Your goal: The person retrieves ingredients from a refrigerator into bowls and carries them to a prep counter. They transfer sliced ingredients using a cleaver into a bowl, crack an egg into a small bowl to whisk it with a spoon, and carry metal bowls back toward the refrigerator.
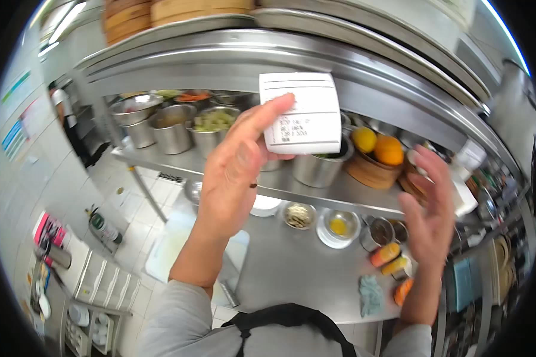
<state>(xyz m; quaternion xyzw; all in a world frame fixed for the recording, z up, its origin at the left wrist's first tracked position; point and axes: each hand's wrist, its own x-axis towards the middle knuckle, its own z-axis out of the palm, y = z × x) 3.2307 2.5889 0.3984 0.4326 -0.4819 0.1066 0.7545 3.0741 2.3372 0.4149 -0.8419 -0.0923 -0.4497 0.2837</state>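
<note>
My left hand (pixel 238 154) is raised in front of the steel shelf and holds a white printed order slip (pixel 307 128), which curls at its edges. The forefinger lies across the slip's front; the print is too small to read fully. My right hand (pixel 430 205) is lifted on the right with fingers apart and nothing in it. It is slightly blurred. Beyond it, a round wooden container (pixel 372 169) holds a lemon (pixel 364 140) and an orange (pixel 389 150). Behind the slip stands a steel pot (pixel 318 171), partly covered.
Steel pots (pixel 171 134) line the shelf. On the steel counter (pixel 280 271) are a bowl with yellow contents (pixel 339 226), a bowl of pale pieces (pixel 298 215), bottles (pixel 385 254), a blue cloth (pixel 370 296) and a cutting board (pixel 181 250). Another person (pixel 65 113) stands far left.
</note>
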